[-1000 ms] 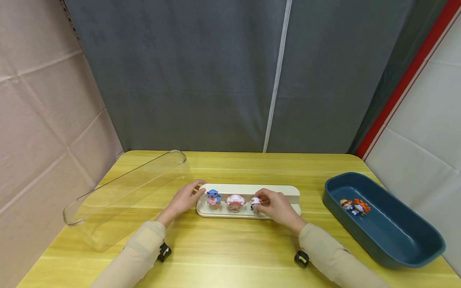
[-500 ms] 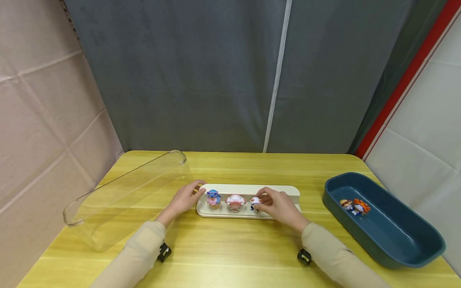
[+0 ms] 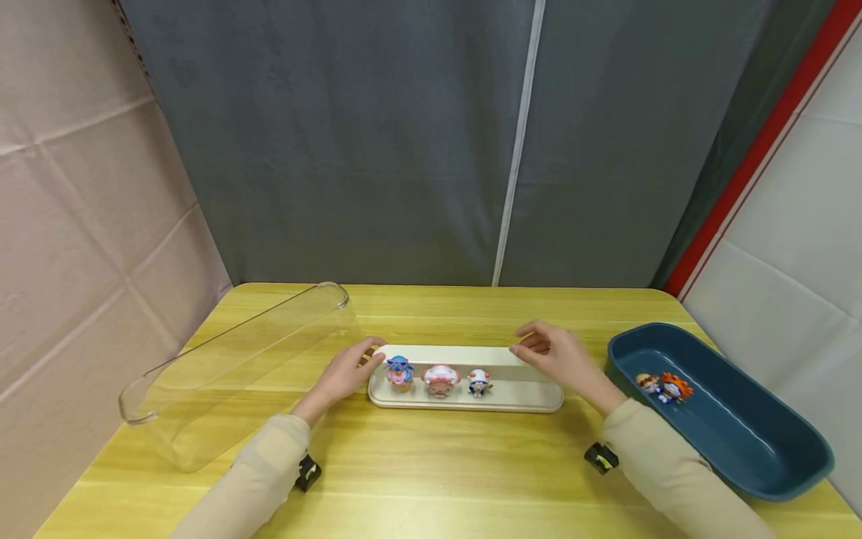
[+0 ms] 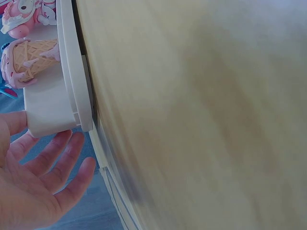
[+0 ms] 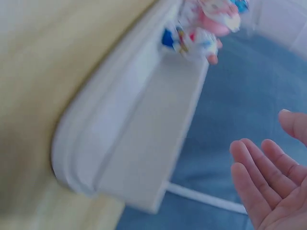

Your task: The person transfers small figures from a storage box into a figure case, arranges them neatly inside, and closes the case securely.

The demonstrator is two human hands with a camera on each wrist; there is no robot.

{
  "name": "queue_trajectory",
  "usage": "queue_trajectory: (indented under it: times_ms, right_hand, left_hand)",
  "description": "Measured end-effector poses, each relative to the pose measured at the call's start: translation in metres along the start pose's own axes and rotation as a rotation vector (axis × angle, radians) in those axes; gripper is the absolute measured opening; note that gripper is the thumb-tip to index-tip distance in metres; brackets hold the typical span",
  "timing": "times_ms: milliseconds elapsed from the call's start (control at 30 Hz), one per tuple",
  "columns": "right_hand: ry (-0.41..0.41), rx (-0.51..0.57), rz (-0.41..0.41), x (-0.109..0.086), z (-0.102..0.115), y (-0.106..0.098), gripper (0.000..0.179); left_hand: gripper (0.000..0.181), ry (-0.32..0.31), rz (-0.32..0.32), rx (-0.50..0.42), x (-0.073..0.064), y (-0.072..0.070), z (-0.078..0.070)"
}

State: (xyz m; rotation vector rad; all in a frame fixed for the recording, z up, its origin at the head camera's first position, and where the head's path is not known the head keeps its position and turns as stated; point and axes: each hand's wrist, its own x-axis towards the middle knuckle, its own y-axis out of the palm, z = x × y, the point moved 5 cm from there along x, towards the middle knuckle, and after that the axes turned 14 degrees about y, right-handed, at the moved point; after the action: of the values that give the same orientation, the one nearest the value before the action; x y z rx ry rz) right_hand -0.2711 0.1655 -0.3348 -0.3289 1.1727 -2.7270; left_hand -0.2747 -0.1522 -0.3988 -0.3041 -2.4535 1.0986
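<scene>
A long white two-level stand (image 3: 525, 397) lies across the wooden table. On its lower ledge stand three small figurines: a blue-and-pink one on an ice-cream cone (image 3: 400, 374), a pink one with a white top (image 3: 441, 380), and a smaller white-and-blue one (image 3: 479, 383). At the stand's left end is my left hand (image 3: 342, 370); its thumb and loosely spread fingertips touch the raised step in the left wrist view. My right hand (image 3: 555, 358) hovers near the right end of the step, with nothing between its relaxed fingers.
To the right, a dark blue basin (image 3: 741, 427) contains an orange-haired figurine (image 3: 673, 388) and a brown-and-white one (image 3: 648, 382). A clear plastic cover (image 3: 236, 374) rests at the table's left. Grey curtains (image 3: 377, 150) hang behind the table.
My right hand has let go of the small white-and-blue figurine and moved to the right, off it. That figurine stays upright on the ledge. My left hand has not moved.
</scene>
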Motion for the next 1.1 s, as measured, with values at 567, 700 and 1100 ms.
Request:
queue_trajectory:
  times_ms: [567,700,1100]
  right_hand:
    - [0.077,-0.138,-0.080,-0.010,-0.010,-0.095,0.038]
    - [0.059,-0.139,-0.091,-0.016,-0.020,-0.114,0.035]
    - [0.129,-0.128,-0.037,-0.037,-0.074,-0.155,0.030]
  left_hand:
    - [0.026,0.004,-0.001,-0.006,0.000,0.000,0.000]
    - [0.026,0.006,0.001,-0.005,0.000,0.001,0.000]
    - [0.028,0.004,0.003,-0.013,0.000,0.001,0.000]
